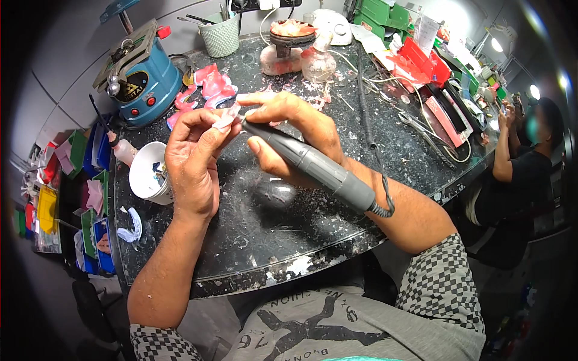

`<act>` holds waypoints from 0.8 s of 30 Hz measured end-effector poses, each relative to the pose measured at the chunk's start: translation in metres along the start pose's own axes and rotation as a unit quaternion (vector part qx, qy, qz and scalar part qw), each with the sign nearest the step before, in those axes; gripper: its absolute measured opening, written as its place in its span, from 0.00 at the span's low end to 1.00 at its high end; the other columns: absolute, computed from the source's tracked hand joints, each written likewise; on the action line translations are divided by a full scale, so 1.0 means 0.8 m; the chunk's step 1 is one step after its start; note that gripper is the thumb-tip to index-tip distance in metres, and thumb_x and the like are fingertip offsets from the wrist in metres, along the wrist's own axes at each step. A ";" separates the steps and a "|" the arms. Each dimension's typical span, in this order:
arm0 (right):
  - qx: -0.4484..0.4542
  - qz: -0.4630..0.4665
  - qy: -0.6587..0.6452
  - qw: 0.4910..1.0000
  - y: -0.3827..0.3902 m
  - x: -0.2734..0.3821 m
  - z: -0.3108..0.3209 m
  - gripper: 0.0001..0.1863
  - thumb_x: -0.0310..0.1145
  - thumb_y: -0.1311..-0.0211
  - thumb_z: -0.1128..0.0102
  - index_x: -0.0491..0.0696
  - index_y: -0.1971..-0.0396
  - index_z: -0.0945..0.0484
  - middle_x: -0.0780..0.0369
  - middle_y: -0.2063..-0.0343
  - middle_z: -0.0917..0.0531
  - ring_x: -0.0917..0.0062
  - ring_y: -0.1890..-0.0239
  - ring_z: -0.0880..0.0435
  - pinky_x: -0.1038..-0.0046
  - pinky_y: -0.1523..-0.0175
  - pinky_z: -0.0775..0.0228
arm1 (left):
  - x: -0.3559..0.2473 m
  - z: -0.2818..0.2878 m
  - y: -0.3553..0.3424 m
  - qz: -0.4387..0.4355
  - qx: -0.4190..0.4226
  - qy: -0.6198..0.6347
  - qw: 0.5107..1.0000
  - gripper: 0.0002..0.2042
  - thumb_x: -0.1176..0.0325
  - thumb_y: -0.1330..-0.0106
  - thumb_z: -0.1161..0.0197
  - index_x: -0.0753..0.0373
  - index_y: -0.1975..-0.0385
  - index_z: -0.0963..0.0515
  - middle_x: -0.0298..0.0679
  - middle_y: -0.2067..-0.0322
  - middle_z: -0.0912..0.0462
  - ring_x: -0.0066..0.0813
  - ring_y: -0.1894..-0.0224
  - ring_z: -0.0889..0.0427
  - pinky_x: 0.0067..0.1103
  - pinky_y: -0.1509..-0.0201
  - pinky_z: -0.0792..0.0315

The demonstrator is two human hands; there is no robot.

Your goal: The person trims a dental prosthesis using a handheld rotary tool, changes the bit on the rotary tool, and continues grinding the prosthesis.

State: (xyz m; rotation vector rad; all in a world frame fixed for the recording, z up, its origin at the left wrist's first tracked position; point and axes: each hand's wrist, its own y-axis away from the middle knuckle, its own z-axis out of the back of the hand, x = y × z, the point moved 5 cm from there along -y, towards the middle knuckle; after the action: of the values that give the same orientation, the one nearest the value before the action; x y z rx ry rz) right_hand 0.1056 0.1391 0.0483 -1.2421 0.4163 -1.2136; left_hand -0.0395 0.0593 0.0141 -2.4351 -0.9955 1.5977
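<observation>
My left hand (195,159) pinches a small, pale, translucent pinkish piece (226,118) between thumb and fingers, above the black worktable (241,240). My right hand (304,123) is wrapped round a dark grey rotary handpiece (319,171), its tip up against the pale piece. Whether the tip touches it is hard to tell. A coiled cord (383,207) runs from the handpiece's rear end. Beyond my left hand lie pink and white dental moulds (214,84). A white cup (147,180) with small bits inside stands beside my left wrist, and a light blue horseshoe-shaped piece (131,225) lies nearer me.
At the back left stands a blue machine (150,93) with red buttons, beside a woven-look pot (220,37) of tools. A burner-like glass bottle (319,60) is at the back. Colored bins (99,240) flank the table's left. Another person (527,150) sits at the right.
</observation>
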 end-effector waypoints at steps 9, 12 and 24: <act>-0.015 -0.016 -0.022 1.000 0.001 -0.003 0.001 0.19 0.22 0.52 0.31 0.41 0.57 0.24 0.50 0.54 0.18 0.63 0.49 0.17 0.66 0.45 0.25 | 0.000 -0.001 0.000 0.016 0.003 0.011 1.000 0.07 0.76 0.34 0.40 0.66 0.58 0.26 0.41 0.58 0.19 0.30 0.54 0.18 0.27 0.43 0.23; -0.003 -0.008 0.003 1.000 -0.001 0.000 0.001 0.20 0.21 0.52 0.31 0.41 0.57 0.24 0.50 0.54 0.18 0.63 0.50 0.17 0.67 0.46 0.25 | 0.008 0.005 0.000 0.036 -0.010 0.017 0.999 0.08 0.75 0.35 0.40 0.66 0.58 0.26 0.41 0.58 0.19 0.29 0.54 0.18 0.26 0.43 0.23; -0.019 0.008 0.003 1.000 0.000 -0.003 0.000 0.19 0.25 0.54 0.30 0.44 0.59 0.23 0.55 0.59 0.18 0.65 0.53 0.16 0.69 0.49 0.24 | 0.005 0.001 -0.001 0.046 -0.020 0.024 0.998 0.08 0.75 0.35 0.40 0.66 0.57 0.26 0.40 0.59 0.20 0.28 0.55 0.18 0.24 0.45 0.22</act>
State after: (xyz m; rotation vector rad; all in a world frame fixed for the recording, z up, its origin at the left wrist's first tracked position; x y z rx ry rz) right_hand 0.1048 0.1410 0.0476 -1.2662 0.4549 -1.2011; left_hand -0.0394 0.0620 0.0105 -2.5691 -0.9302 1.5531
